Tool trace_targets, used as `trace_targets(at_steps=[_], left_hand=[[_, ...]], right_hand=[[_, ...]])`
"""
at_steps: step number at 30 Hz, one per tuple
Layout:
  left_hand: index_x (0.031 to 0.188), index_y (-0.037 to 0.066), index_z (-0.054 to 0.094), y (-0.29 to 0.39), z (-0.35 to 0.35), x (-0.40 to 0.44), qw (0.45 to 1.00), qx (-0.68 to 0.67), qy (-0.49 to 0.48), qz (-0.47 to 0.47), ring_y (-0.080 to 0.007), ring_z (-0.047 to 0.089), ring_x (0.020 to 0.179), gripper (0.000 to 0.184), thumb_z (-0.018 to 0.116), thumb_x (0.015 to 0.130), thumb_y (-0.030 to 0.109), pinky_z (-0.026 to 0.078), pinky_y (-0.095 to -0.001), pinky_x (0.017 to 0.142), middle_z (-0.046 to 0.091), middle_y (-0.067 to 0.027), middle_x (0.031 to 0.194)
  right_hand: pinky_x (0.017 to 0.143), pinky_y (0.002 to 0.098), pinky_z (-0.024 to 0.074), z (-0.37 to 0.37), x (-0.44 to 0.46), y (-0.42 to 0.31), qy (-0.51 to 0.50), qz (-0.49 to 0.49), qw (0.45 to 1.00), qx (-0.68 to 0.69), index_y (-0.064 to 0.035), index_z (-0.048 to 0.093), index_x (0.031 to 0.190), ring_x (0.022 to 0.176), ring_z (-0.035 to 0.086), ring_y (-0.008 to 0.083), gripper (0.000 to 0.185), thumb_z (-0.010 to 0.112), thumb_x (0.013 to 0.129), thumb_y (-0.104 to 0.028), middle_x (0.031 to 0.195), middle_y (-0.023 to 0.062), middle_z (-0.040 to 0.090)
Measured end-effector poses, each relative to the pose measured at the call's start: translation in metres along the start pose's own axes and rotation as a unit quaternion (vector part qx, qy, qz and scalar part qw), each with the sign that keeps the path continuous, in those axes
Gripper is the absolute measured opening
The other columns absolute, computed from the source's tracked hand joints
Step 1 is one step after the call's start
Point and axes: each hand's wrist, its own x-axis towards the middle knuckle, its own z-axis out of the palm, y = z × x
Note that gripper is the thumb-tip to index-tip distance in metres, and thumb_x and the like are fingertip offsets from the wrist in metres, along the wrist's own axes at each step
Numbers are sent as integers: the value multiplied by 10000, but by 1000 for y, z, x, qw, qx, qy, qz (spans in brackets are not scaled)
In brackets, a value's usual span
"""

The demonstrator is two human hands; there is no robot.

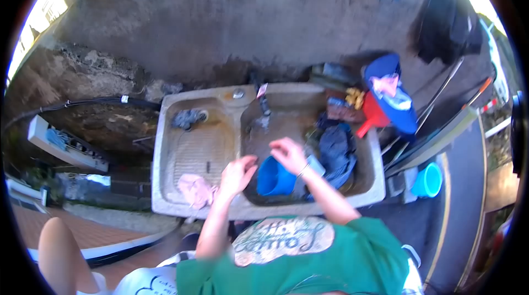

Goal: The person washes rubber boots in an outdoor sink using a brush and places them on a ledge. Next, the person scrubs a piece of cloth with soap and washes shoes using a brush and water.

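Both loosely open: your left hand (238,175) beside the blue bucket (275,179), right hand (289,155) near its rim; steady it.

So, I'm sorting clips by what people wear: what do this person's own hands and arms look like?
The left hand and right hand wear no gloves. A thin band circles the right wrist; none shows on the left. The green top has short sleeves and, on its front, a pale print with green lettering.
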Motion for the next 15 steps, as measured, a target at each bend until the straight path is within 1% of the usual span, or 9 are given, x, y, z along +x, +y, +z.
trace_targets(at_steps=[2, 3, 4, 5, 6, 8, 11, 13, 15], left_hand=[[1097, 96, 642, -1, 5, 2, 993, -113, 22, 20, -271, 670, 872, 277, 626, 835, 188, 520, -389, 774, 685, -124, 938], [1091, 92, 643, -5, 8, -78, 997, -62, -24, -34, -271, 669, 872, 271, 624, 837, 185, 518, -387, 775, 683, -130, 936], [1084, 88, 644, 10, -14, -98, 998, -3, -43, -37, -272, 669, 871, 264, 621, 839, 183, 517, -386, 776, 681, -136, 933], [1075, 80, 645, 7, -11, -28, 1000, -11, 4, -22, -290, 665, 874, 251, 618, 843, 171, 514, -388, 769, 677, -149, 942], [1071, 79, 645, 2, 5, 6, 999, -31, 31, 8, -301, 661, 875, 244, 615, 845, 166, 512, -393, 765, 675, -152, 944], [1068, 78, 646, 3, 21, -13, 997, -82, -6, -3, -311, 658, 877, 237, 613, 848, 160, 511, -398, 761, 674, -155, 945], [1059, 80, 650, -2, 19, 9, 997, -55, 48, 9, -320, 656, 862, 232, 620, 841, 154, 513, -404, 754, 675, -151, 935], [1062, 83, 651, -16, 11, 15, 996, -35, 61, 48, -317, 658, 845, 242, 628, 829, 146, 520, -401, 740, 678, -139, 924], [1054, 84, 655, -10, 23, 25, 996, -29, 79, 24, -300, 663, 836, 246, 634, 821, 160, 523, -400, 731, 683, -126, 911]], right_hand=[[729, 295, 524, 2, -13, -24, 28, 3, 999, 23, -47, 665, 980, 830, 633, 177, 183, 683, 808, -107, 940, 77, 630], [699, 297, 531, 35, -88, -46, 23, 77, 994, 72, -36, 660, 964, 808, 635, 180, 172, 677, 810, -108, 931, 85, 628], [704, 283, 525, 38, -97, -64, 41, 82, 992, 88, -30, 658, 965, 815, 633, 171, 165, 670, 815, -99, 932, 88, 627], [710, 269, 519, 15, -35, -38, 76, -12, 995, 65, -24, 656, 966, 821, 631, 163, 159, 663, 821, -90, 933, 91, 626], [716, 262, 514, -12, -7, -28, 99, -52, 993, 40, -18, 654, 966, 822, 629, 161, 150, 651, 827, -77, 935, 92, 626], [722, 254, 506, -38, -22, -49, 119, -15, 992, 30, -6, 651, 961, 823, 625, 157, 135, 632, 836, -52, 935, 87, 627], [718, 244, 487, -50, -2, -57, 158, -60, 985, 42, 5, 643, 930, 824, 609, 146, 107, 621, 828, -16, 906, 77, 617], [695, 252, 487, -55, 12, -64, 161, -124, 978, -35, 0, 638, 913, 801, 604, 148, 111, 645, 803, -21, 878, 84, 613], [673, 274, 499, -73, 20, -39, 106, -41, 989, -98, -24, 638, 942, 761, 621, 179, 148, 664, 799, -53, 873, 89, 620]])
